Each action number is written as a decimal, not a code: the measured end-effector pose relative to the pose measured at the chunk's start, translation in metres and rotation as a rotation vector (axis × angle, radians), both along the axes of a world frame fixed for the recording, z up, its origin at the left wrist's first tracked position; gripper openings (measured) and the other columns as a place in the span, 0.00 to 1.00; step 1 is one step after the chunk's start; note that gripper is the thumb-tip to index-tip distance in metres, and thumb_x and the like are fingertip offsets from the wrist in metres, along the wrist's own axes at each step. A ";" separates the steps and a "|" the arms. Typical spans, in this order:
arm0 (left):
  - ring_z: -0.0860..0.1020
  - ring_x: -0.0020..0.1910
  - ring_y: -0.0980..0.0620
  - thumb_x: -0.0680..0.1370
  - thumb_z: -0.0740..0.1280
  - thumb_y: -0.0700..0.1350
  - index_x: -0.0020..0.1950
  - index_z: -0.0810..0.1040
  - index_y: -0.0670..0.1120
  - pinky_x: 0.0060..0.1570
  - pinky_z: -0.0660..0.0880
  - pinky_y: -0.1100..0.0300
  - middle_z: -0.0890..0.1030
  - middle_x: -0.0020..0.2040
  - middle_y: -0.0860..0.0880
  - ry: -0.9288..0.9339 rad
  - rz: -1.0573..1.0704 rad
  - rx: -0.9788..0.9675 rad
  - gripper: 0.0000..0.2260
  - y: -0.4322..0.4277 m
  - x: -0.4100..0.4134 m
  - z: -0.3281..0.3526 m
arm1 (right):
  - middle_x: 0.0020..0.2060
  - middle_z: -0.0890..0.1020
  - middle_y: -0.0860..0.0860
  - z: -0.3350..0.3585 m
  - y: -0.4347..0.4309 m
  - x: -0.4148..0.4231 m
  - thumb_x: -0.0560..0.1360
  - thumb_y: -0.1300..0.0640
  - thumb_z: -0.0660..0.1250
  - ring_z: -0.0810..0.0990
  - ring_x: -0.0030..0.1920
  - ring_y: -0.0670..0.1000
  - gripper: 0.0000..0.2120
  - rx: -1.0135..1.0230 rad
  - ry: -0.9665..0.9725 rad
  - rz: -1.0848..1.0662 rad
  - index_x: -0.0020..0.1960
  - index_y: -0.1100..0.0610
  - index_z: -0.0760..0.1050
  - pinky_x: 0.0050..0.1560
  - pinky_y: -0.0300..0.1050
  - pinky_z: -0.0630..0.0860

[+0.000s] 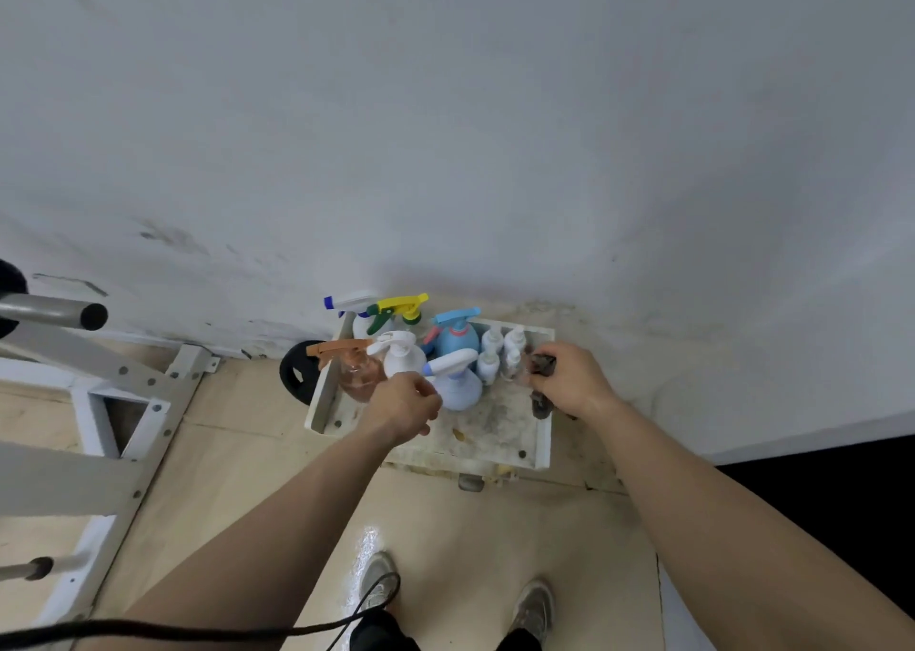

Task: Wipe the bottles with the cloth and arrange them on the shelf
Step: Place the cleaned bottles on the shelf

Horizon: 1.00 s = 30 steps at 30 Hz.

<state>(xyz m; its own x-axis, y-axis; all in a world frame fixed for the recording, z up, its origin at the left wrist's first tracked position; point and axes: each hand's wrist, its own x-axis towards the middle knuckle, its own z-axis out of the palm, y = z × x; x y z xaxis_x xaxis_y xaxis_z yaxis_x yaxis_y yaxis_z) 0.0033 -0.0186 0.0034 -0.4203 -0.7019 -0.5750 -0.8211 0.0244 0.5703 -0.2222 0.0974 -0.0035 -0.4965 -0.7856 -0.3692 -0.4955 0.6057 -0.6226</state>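
Cloth (543, 364) bunched in right hand (572, 378), left hand (403, 403) curled

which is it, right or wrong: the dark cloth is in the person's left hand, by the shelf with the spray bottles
Wrong hand. The head view shows the dark cloth gripped in the right hand, not the left hand, by the shelf with the spray bottles.

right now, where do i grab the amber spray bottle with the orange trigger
Neck under the orange trigger, from front-left with the left hand: the amber spray bottle stands upright by the shelf's left wall, white bottle close on its right; right hand holds the cloth.
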 end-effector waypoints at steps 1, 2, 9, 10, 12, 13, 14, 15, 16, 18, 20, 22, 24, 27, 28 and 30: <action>0.85 0.36 0.53 0.77 0.66 0.46 0.45 0.81 0.48 0.37 0.80 0.59 0.86 0.42 0.48 0.003 -0.061 -0.045 0.05 0.006 -0.014 0.000 | 0.39 0.83 0.53 -0.002 0.006 -0.007 0.72 0.54 0.77 0.81 0.44 0.55 0.09 0.009 -0.010 -0.022 0.40 0.55 0.78 0.46 0.49 0.77; 0.84 0.38 0.51 0.77 0.66 0.47 0.44 0.81 0.48 0.41 0.81 0.56 0.85 0.42 0.48 0.008 -0.125 -0.113 0.05 0.012 -0.026 -0.001 | 0.36 0.82 0.53 -0.003 0.011 -0.012 0.72 0.51 0.78 0.81 0.41 0.55 0.13 0.014 -0.020 -0.042 0.38 0.56 0.77 0.43 0.50 0.77; 0.80 0.51 0.41 0.79 0.64 0.44 0.56 0.79 0.47 0.41 0.73 0.53 0.82 0.51 0.44 -0.145 -0.622 -0.530 0.08 0.005 -0.129 0.008 | 0.32 0.80 0.50 -0.013 0.004 -0.042 0.78 0.41 0.67 0.78 0.35 0.53 0.19 0.158 0.123 -0.037 0.34 0.50 0.72 0.36 0.46 0.73; 0.80 0.52 0.40 0.78 0.65 0.43 0.58 0.78 0.47 0.43 0.74 0.51 0.81 0.53 0.44 -0.168 -0.655 -0.562 0.09 -0.003 -0.140 0.007 | 0.39 0.83 0.50 -0.013 -0.002 -0.045 0.78 0.44 0.67 0.81 0.40 0.53 0.12 0.178 0.158 -0.017 0.40 0.49 0.76 0.41 0.46 0.77; 0.79 0.53 0.39 0.78 0.65 0.41 0.60 0.76 0.45 0.46 0.74 0.50 0.79 0.56 0.43 -0.244 -0.750 -0.626 0.11 -0.019 -0.160 0.000 | 0.53 0.85 0.51 -0.019 -0.014 -0.053 0.78 0.51 0.66 0.82 0.52 0.56 0.08 0.177 0.224 0.045 0.56 0.46 0.79 0.50 0.49 0.80; 0.79 0.53 0.39 0.78 0.65 0.40 0.61 0.76 0.44 0.46 0.73 0.50 0.79 0.56 0.42 -0.293 -0.795 -0.643 0.12 -0.024 -0.166 -0.003 | 0.58 0.83 0.52 -0.021 -0.020 -0.056 0.78 0.54 0.65 0.81 0.57 0.58 0.15 0.174 0.255 0.099 0.64 0.44 0.77 0.54 0.50 0.79; 0.79 0.54 0.39 0.78 0.65 0.40 0.61 0.75 0.43 0.45 0.72 0.50 0.78 0.56 0.42 -0.341 -0.830 -0.649 0.11 -0.026 -0.172 -0.007 | 0.62 0.81 0.52 -0.024 -0.027 -0.059 0.78 0.56 0.64 0.80 0.61 0.58 0.21 0.176 0.282 0.145 0.69 0.43 0.74 0.56 0.50 0.78; 0.79 0.54 0.40 0.79 0.65 0.39 0.61 0.74 0.42 0.44 0.71 0.52 0.78 0.57 0.42 -0.386 -0.852 -0.661 0.11 -0.027 -0.177 -0.010 | 0.65 0.79 0.51 -0.027 -0.034 -0.061 0.78 0.57 0.64 0.79 0.63 0.58 0.24 0.171 0.321 0.186 0.72 0.42 0.71 0.57 0.51 0.78; 0.80 0.55 0.40 0.80 0.65 0.39 0.61 0.74 0.42 0.44 0.70 0.53 0.78 0.57 0.42 -0.429 -0.867 -0.679 0.11 -0.027 -0.180 -0.014 | 0.66 0.78 0.51 -0.030 -0.041 -0.063 0.78 0.57 0.64 0.79 0.64 0.58 0.25 0.174 0.348 0.225 0.73 0.42 0.70 0.57 0.51 0.77; 0.80 0.55 0.43 0.79 0.66 0.39 0.61 0.74 0.43 0.42 0.69 0.55 0.78 0.58 0.43 -0.501 -0.878 -0.723 0.10 -0.027 -0.182 -0.019 | 0.64 0.79 0.51 -0.034 -0.052 -0.064 0.78 0.56 0.64 0.79 0.62 0.57 0.23 0.184 0.378 0.279 0.71 0.42 0.72 0.54 0.50 0.75; 0.81 0.54 0.44 0.79 0.66 0.38 0.59 0.76 0.44 0.42 0.69 0.56 0.79 0.57 0.44 -0.538 -0.865 -0.732 0.09 -0.027 -0.183 -0.024 | 0.61 0.82 0.50 -0.037 -0.060 -0.063 0.78 0.54 0.64 0.81 0.60 0.57 0.19 0.189 0.386 0.302 0.68 0.42 0.75 0.50 0.47 0.73; 0.81 0.54 0.44 0.79 0.66 0.38 0.58 0.77 0.44 0.42 0.69 0.56 0.80 0.56 0.44 -0.540 -0.853 -0.720 0.08 -0.029 -0.185 -0.026 | 0.58 0.83 0.49 -0.041 -0.065 -0.061 0.78 0.51 0.64 0.82 0.58 0.56 0.16 0.190 0.366 0.308 0.66 0.42 0.77 0.47 0.45 0.71; 0.81 0.53 0.44 0.78 0.67 0.38 0.56 0.77 0.44 0.41 0.69 0.56 0.81 0.55 0.44 -0.537 -0.850 -0.724 0.08 -0.030 -0.186 -0.028 | 0.54 0.83 0.49 -0.044 -0.068 -0.060 0.78 0.50 0.64 0.82 0.55 0.56 0.12 0.200 0.356 0.309 0.60 0.43 0.79 0.45 0.44 0.70; 0.82 0.51 0.44 0.76 0.69 0.38 0.48 0.74 0.46 0.40 0.69 0.56 0.81 0.53 0.44 -0.532 -0.841 -0.711 0.06 -0.031 -0.185 -0.030 | 0.50 0.83 0.48 -0.050 -0.072 -0.059 0.77 0.51 0.64 0.82 0.50 0.55 0.08 0.224 0.331 0.289 0.52 0.44 0.80 0.43 0.44 0.69; 0.82 0.50 0.44 0.76 0.69 0.38 0.46 0.72 0.46 0.40 0.69 0.56 0.81 0.52 0.45 -0.534 -0.836 -0.714 0.07 -0.031 -0.186 -0.031 | 0.49 0.83 0.48 -0.052 -0.072 -0.059 0.77 0.52 0.64 0.81 0.49 0.55 0.08 0.220 0.332 0.281 0.51 0.45 0.81 0.42 0.44 0.69; 0.82 0.48 0.45 0.76 0.68 0.37 0.44 0.70 0.46 0.39 0.69 0.56 0.81 0.50 0.45 -0.516 -0.836 -0.726 0.08 -0.032 -0.187 -0.036 | 0.48 0.84 0.49 -0.055 -0.071 -0.059 0.76 0.53 0.63 0.82 0.48 0.56 0.09 0.190 0.354 0.260 0.51 0.46 0.82 0.41 0.44 0.68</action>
